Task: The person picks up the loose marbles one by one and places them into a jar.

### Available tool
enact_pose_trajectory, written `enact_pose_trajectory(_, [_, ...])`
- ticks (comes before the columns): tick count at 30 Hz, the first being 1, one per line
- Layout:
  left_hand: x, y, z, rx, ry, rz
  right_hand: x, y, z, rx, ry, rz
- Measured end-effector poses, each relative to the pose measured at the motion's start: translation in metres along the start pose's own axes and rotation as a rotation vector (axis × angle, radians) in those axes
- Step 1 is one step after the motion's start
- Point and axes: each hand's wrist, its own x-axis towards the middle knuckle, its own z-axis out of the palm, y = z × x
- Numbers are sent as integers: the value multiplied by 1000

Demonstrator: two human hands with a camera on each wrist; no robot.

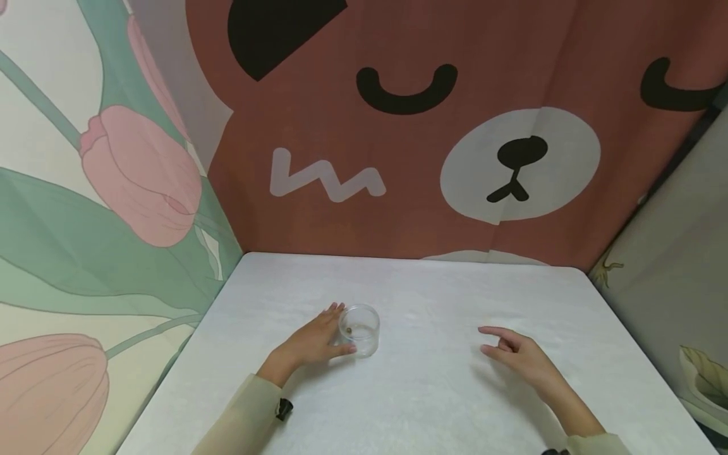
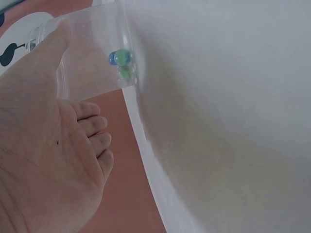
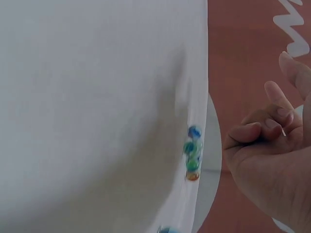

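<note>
My left hand (image 1: 315, 341) holds a clear plastic jar (image 1: 368, 346) from its left side, with the thumb across the near wall. The jar stands upright on the white table. At the bottom of it, in the left wrist view, lie a few blue and green glass marbles (image 2: 122, 58). My right hand (image 1: 520, 357) hovers over the right part of the table, index finger and thumb stretched out and apart, the other fingers curled in. It holds nothing. Several loose marbles (image 3: 193, 154), blue, green and orange, sit on the table in the right wrist view.
A white cloth covers the table (image 1: 421, 404). Behind it hangs a brown curtain (image 1: 318, 227) with a bear face. A tulip-patterned curtain (image 1: 34, 253) borders the left side, and a pale curtain (image 1: 671, 265) the right. Another blue marble (image 3: 169, 230) shows at the right wrist view's bottom edge.
</note>
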Motion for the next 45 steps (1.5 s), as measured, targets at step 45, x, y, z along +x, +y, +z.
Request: enact_pose_trajectory(45, [0,-3,2,-10,5,-12,-25,66,-84,-188,-232,49])
